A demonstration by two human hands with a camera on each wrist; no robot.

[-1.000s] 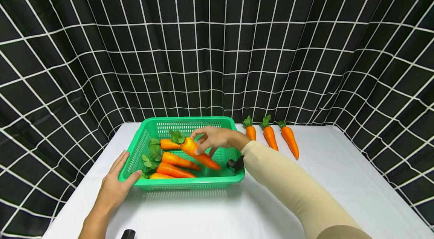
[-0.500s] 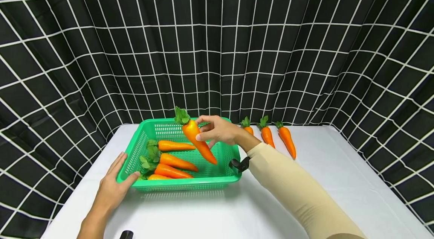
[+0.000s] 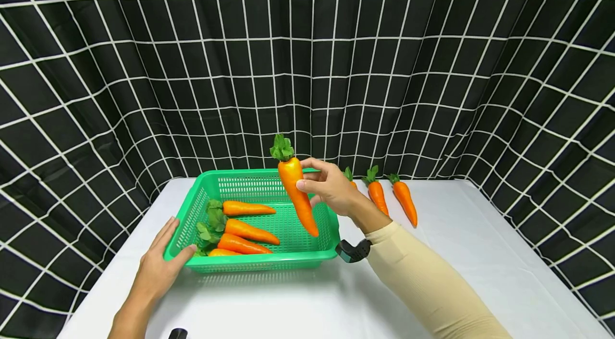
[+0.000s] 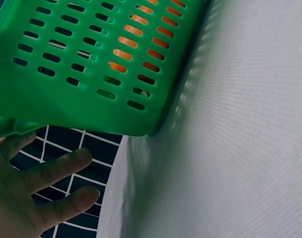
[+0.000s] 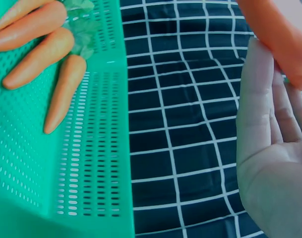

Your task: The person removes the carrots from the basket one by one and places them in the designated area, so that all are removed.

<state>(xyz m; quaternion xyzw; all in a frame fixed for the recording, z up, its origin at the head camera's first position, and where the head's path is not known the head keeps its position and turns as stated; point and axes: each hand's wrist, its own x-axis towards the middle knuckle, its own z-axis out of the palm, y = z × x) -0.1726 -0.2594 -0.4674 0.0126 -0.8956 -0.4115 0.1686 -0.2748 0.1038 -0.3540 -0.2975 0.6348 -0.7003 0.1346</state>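
My right hand (image 3: 331, 187) pinches an orange carrot (image 3: 297, 192) with green leaves between thumb and fingers. The carrot is tilted, leaves up, over the right part of a green plastic basket (image 3: 307, 256). Several carrots, among them the rearmost carrot (image 3: 247, 207), lie in the basket's left half, leaves to the left. My left hand (image 3: 160, 261) rests at the basket's front left corner, thumb on the rim. In the left wrist view its fingers (image 4: 66, 168) are straight and spread beside the slotted basket wall (image 4: 66, 99).
To the right of the basket, a row of 3 carrots, including the outermost carrot (image 3: 405, 201), lies on the white table (image 3: 461, 253); my right hand partly hides the nearest one. A black cloth with a white grid (image 3: 312, 61) surrounds the table. A small black object (image 3: 178, 333) shows at the bottom edge.
My right hand has lifted the carrot from among the others and moved it up and to the right, turning it more upright. My left hand has stayed on the basket.
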